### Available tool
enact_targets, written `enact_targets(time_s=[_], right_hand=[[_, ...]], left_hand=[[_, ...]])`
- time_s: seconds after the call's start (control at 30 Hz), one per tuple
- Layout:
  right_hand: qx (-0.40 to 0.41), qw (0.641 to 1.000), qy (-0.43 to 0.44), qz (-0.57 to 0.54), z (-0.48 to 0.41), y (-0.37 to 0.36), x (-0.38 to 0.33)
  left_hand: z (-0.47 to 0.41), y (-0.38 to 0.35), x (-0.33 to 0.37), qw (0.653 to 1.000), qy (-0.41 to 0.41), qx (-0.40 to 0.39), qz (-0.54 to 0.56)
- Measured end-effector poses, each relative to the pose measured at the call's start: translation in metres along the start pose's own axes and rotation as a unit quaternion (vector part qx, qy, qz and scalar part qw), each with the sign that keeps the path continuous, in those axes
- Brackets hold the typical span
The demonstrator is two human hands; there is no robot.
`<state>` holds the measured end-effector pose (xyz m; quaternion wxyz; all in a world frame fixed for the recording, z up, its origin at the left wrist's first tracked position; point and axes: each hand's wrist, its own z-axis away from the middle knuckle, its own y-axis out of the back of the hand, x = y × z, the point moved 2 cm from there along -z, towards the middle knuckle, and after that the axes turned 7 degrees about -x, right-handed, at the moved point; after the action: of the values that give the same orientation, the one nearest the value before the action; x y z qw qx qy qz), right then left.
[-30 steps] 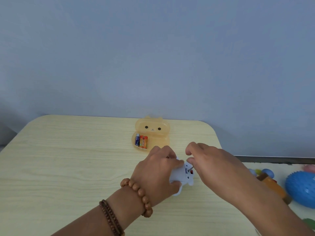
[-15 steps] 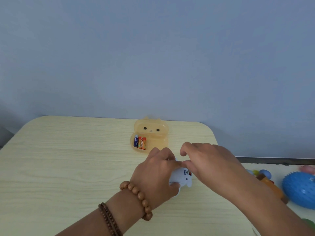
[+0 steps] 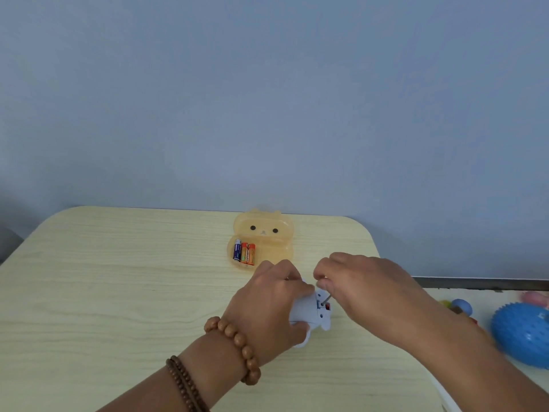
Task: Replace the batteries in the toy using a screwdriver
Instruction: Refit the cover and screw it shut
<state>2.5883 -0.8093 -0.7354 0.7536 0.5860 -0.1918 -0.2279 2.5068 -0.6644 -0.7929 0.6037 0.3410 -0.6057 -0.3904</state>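
A small pale blue toy [image 3: 312, 315] lies on the wooden table [image 3: 118, 292], underside up, with a red part showing. My left hand [image 3: 267, 307] grips the toy from the left. My right hand [image 3: 356, 283] pinches a thin screwdriver [image 3: 326, 299], most of it hidden in the fingers; its metal tip points down into the toy. Behind the hands, an open orange bear-faced case [image 3: 276, 248] holds three batteries [image 3: 244, 253], one blue and two orange.
The table's right edge runs just past my right forearm. Beyond it, on the floor, lie a spiky blue ball [image 3: 523, 334] and several small coloured toys [image 3: 459, 307]. A plain blue-grey wall stands behind the table.
My right hand lifted slightly off the toy, so the screwdriver shaft and the red part show again. The left hand keeps its grip.
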Motion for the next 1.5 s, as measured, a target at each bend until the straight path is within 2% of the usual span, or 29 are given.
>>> enact_targets(time_s=[0.17, 0.4, 0.6, 0.9, 1.03, 1.17, 1.37, 1.5], right_hand=[[-0.034, 0.996, 0.026, -0.072, 0.008, 0.001, 0.005], [0.001, 1.000, 0.023, -0.014, -0.001, -0.002, -0.008], [-0.030, 0.996, 0.038, -0.075, 0.002, 0.006, -0.005], [0.000, 1.000, 0.008, -0.019, -0.002, 0.004, -0.005], [-0.031, 0.995, 0.010, -0.095, 0.006, 0.006, -0.001], [-0.058, 0.991, 0.000, -0.118, 0.007, 0.006, 0.001], [-0.024, 0.998, 0.000, -0.061, 0.003, 0.004, -0.008], [-0.037, 0.996, 0.012, -0.080, 0.006, 0.004, -0.003]], left_hand=[[0.000, 0.001, -0.002, 1.000, 0.004, 0.003, 0.007], [0.000, 0.002, 0.000, 1.000, 0.001, -0.008, 0.015], [-0.001, 0.004, -0.002, 1.000, 0.009, -0.009, 0.022], [0.000, 0.005, 0.000, 0.999, 0.001, -0.013, 0.034], [-0.001, 0.002, -0.002, 0.999, 0.006, -0.014, 0.032], [-0.001, 0.002, -0.003, 0.999, 0.007, -0.014, 0.028], [-0.001, 0.000, 0.002, 1.000, -0.008, -0.014, 0.012], [-0.001, -0.001, 0.000, 1.000, -0.006, -0.009, 0.018]])
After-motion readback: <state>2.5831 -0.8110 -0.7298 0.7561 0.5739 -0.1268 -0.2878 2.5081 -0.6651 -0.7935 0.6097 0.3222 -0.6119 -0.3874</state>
